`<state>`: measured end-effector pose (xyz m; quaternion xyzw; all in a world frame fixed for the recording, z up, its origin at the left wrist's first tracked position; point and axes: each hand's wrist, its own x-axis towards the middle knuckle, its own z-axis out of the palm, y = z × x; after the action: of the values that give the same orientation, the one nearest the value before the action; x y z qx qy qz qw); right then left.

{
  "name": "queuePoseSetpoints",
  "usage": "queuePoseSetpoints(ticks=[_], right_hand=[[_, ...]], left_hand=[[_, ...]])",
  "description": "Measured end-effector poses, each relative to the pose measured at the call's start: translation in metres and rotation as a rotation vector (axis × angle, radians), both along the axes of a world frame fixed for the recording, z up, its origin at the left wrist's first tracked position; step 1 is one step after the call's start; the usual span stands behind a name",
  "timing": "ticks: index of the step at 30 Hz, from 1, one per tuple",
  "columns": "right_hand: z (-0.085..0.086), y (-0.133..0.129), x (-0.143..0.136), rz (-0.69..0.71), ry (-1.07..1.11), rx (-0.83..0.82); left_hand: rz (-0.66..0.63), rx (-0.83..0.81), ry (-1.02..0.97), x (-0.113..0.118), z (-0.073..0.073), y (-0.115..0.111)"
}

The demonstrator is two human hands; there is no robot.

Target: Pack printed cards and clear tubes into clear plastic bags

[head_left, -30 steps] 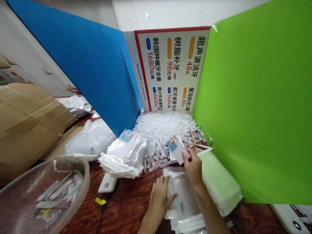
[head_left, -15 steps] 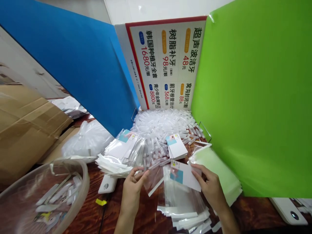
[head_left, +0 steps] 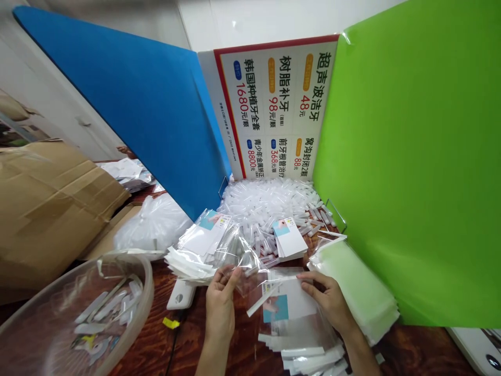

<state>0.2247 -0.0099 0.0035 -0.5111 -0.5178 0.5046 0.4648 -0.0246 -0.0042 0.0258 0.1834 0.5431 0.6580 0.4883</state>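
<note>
My left hand (head_left: pixel 225 292) pinches the edge of a clear plastic bag (head_left: pixel 250 279) with a white strip. Between my hands is a white card (head_left: pixel 297 300) with a blue picture and a small yellow mark; my right hand (head_left: pixel 321 292) grips its upper right part. The card lies low over a fanned stack of clear bags (head_left: pixel 301 350). Whether the card is inside the held bag I cannot tell. Beyond my hands, more printed cards (head_left: pixel 290 243) rest beside a heap of small clear tubes (head_left: pixel 270 201). Filled bags with cards (head_left: pixel 203 237) are piled at the left.
A green-tinted stack of bags (head_left: pixel 356 282) lies at the right. Blue (head_left: pixel 129 109) and green (head_left: pixel 410 156) panels and a printed board (head_left: pixel 274 104) stand around the heap. At the left are a clear tub (head_left: pixel 146 297), a cardboard box (head_left: pixel 55 203) and a knotted white bag (head_left: pixel 151 224).
The card has moved down and left with my right hand, and now sits closer to the clear bag at my left hand. The view has shifted slightly, so the surroundings appear further right.
</note>
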Motion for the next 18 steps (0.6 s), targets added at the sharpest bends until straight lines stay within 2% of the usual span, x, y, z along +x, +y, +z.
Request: queuePoseSetpoints(ticks=[3, 7, 9, 12, 15, 18], right_hand=[[0.0, 0.004, -0.008, -0.056, 0.028, 0.0], [0.002, 0.01, -0.033, -0.021, 0.173, -0.04], [0.007, 0.013, -0.049, 0.006, 0.246, -0.025], [0.017, 0.016, -0.069, 0.08, 0.329, 0.036], [0.025, 0.023, -0.073, 0.12, 0.306, 0.132], [0.025, 0.038, -0.061, 0.059, 0.012, 0.29]], left_hand=[[-0.075, 0.001, 0.051, 0.001, -0.003, -0.003], [-0.238, -0.01, 0.212, 0.011, -0.006, -0.007], [-0.273, -0.026, 0.291, 0.018, -0.003, -0.008], [-0.253, 0.008, 0.399, 0.017, 0.009, -0.005], [-0.294, -0.024, 0.491, -0.009, 0.028, 0.003], [-0.355, -0.103, 0.592, -0.056, 0.049, 0.019]])
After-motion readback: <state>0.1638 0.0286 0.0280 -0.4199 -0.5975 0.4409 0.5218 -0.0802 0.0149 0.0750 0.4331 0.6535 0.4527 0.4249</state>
